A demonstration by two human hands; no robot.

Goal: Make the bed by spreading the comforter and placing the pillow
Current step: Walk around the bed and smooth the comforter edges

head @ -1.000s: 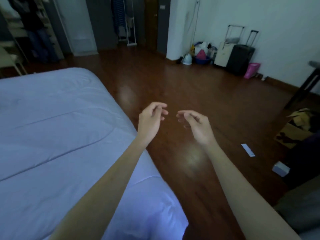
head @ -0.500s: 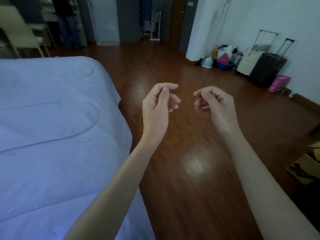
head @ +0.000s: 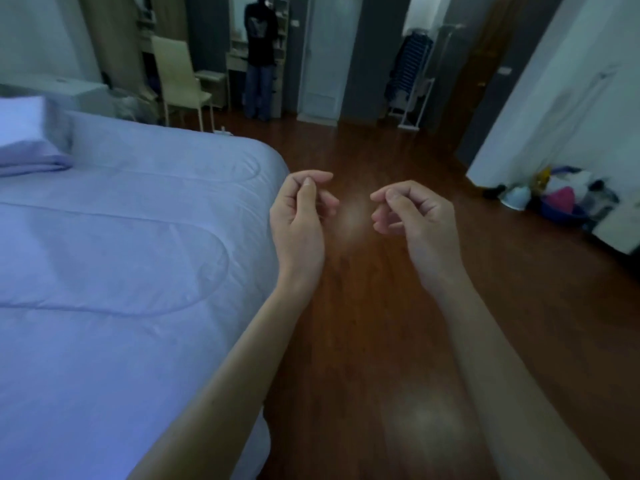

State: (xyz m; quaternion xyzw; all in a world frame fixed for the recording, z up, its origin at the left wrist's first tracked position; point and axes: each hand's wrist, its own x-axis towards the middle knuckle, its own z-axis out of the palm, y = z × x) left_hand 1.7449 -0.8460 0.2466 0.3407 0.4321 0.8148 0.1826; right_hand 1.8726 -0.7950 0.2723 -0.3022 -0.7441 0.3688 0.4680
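A pale lilac quilted comforter lies spread flat over the bed, filling the left half of the view. A pillow in a lilac case rests on it at the far left edge, partly cut off. My left hand hovers just past the bed's right edge, over the wooden floor, fingers loosely curled and holding nothing. My right hand is level with it a short way to the right, also loosely curled and holding nothing. Neither hand touches the bedding.
Dark wooden floor runs along the bed's right side. A pale chair stands beyond the bed's far corner. A person stands at the back by a white door. A clothes rack and floor clutter line the right wall.
The view has swung left and up, bringing the pillow, chair and standing person into sight. Both hands stay raised with curled fingers, a little farther apart.
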